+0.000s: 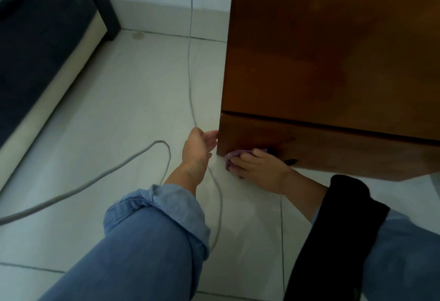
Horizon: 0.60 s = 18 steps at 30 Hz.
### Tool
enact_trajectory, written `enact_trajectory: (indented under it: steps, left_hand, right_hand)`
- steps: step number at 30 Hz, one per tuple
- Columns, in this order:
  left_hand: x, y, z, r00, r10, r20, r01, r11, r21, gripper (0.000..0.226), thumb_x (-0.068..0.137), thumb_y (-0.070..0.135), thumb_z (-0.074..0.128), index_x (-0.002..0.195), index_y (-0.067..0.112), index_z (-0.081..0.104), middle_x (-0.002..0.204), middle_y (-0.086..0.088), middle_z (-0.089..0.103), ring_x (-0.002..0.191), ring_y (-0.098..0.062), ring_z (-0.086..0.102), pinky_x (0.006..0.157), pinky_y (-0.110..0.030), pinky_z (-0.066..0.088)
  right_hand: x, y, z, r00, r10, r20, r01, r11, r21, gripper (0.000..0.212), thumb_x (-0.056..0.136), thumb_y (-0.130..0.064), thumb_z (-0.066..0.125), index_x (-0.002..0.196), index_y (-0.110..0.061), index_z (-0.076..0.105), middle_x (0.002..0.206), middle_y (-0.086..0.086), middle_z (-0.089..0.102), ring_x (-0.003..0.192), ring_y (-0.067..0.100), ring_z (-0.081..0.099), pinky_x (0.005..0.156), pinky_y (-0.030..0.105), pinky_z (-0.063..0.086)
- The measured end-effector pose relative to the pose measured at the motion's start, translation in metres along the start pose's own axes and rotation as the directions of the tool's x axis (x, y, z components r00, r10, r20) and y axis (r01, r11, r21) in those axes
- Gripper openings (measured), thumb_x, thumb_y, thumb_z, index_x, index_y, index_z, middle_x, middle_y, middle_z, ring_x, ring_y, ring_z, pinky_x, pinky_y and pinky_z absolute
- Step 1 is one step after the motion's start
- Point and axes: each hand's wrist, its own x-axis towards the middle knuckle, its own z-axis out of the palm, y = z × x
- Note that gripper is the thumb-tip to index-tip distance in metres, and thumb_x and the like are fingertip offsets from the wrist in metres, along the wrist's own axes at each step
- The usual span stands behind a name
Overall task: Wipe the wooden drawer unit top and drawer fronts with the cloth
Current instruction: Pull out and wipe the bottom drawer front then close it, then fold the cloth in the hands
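Far left, a dark bed frame (42, 45) borders the tiled floor (114, 100), across which a grey cable (190, 67) trails and loops. I see my left hand (198, 144) with its grip open and empty, fingertips resting at the corner edge of the wooden drawer unit (333, 50), probably to steady me while I lean low. Just right of it, my right hand (258, 166) has its grip closed around the purple cloth (232, 157), pressing it on the lower left corner of the bottom drawer front (333, 148), near a dark handle (291, 161). I judge the drawer fronts to be the step in hand.
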Motion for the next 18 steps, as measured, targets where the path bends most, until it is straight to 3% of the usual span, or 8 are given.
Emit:
enact_trajectory:
  steps: [3,5,8,10,12,14,16,18]
  left_hand:
    - [-0.011,-0.006,0.004,0.999,-0.009,-0.036,0.013,0.993,0.116,0.032,0.095,0.019,0.036,0.113,0.007,0.06,0.109,-0.003,0.057,0.099,-0.016,0.053,0.079,-0.029,0.04]
    - [-0.032,-0.012,0.006,0.997,-0.073,-0.012,0.074,0.966,0.247,0.02,0.094,0.021,0.043,0.103,0.01,0.058,0.108,-0.004,0.054,0.092,-0.019,0.051,0.072,-0.029,0.039]
    - [-0.083,-0.01,0.012,0.963,-0.239,0.122,0.18,0.913,0.365,0.025,0.093,0.038,0.047,0.108,0.02,0.054,0.115,-0.001,0.058,0.1,-0.02,0.054,0.085,-0.032,0.037]
    - [-0.113,-0.003,0.017,0.939,-0.276,0.207,0.182,0.906,0.383,0.043,0.089,0.056,0.049,0.114,0.022,0.055,0.118,0.003,0.061,0.11,-0.019,0.054,0.094,-0.036,0.039]
    - [-0.146,0.012,0.026,0.925,-0.239,0.297,0.136,0.935,0.328,0.051,0.083,0.067,0.05,0.108,0.023,0.062,0.113,0.005,0.065,0.109,-0.017,0.057,0.096,-0.038,0.041]
    - [-0.18,0.031,0.036,0.925,-0.146,0.351,0.048,0.961,0.272,0.045,0.086,0.061,0.053,0.107,0.023,0.064,0.11,0.001,0.069,0.103,-0.017,0.062,0.09,-0.037,0.045]
    - [-0.212,0.049,0.046,0.938,-0.043,0.343,-0.044,0.969,0.242,0.031,0.091,0.04,0.059,0.11,0.016,0.063,0.115,-0.007,0.068,0.099,-0.022,0.065,0.08,-0.034,0.051]
    - [-0.238,0.068,0.051,0.947,0.08,0.312,-0.165,0.952,0.256,0.021,0.094,0.021,0.057,0.114,0.013,0.06,0.114,-0.009,0.067,0.094,-0.022,0.062,0.076,-0.031,0.051]
  right_hand:
    - [-0.031,0.003,-0.029,0.987,0.14,-0.075,-0.126,0.978,0.166,0.061,0.066,-0.016,0.06,0.125,-0.027,0.056,0.128,0.002,0.057,0.102,0.024,0.044,0.069,0.035,0.045]
    - [-0.056,0.0,-0.056,0.946,0.318,-0.063,-0.272,0.885,0.378,0.076,0.057,-0.003,0.061,0.127,-0.029,0.049,0.129,0.001,0.053,0.098,0.024,0.042,0.067,0.035,0.043]
    - [-0.085,-0.007,-0.1,0.71,0.704,0.011,-0.444,0.435,0.784,0.075,0.064,0.01,0.056,0.127,-0.029,0.042,0.131,-0.001,0.042,0.109,0.025,0.047,0.08,0.039,0.045]
    - [-0.097,-0.007,-0.133,0.51,0.858,0.058,-0.379,0.164,0.911,0.063,0.073,0.009,0.056,0.126,-0.022,0.045,0.128,-0.005,0.035,0.115,0.019,0.044,0.095,0.032,0.044]
    - [-0.108,-0.007,-0.172,0.395,0.911,0.121,-0.322,0.014,0.947,0.061,0.077,0.009,0.06,0.128,-0.021,0.044,0.124,-0.013,0.027,0.114,0.009,0.041,0.101,0.02,0.04]
    - [-0.117,-0.007,-0.208,0.372,0.914,0.161,-0.295,-0.048,0.954,0.065,0.079,0.005,0.064,0.131,-0.025,0.041,0.121,-0.017,0.023,0.11,0.002,0.039,0.099,0.012,0.039]
    - [-0.125,-0.005,-0.238,0.362,0.92,0.151,-0.256,-0.057,0.965,0.068,0.077,0.002,0.069,0.129,-0.031,0.039,0.121,-0.017,0.023,0.11,0.004,0.041,0.09,0.004,0.04]
    - [-0.137,0.003,-0.265,0.354,0.919,0.172,-0.181,-0.113,0.977,0.069,0.076,-0.002,0.074,0.124,-0.038,0.039,0.125,-0.015,0.027,0.113,0.008,0.045,0.086,0.007,0.046]
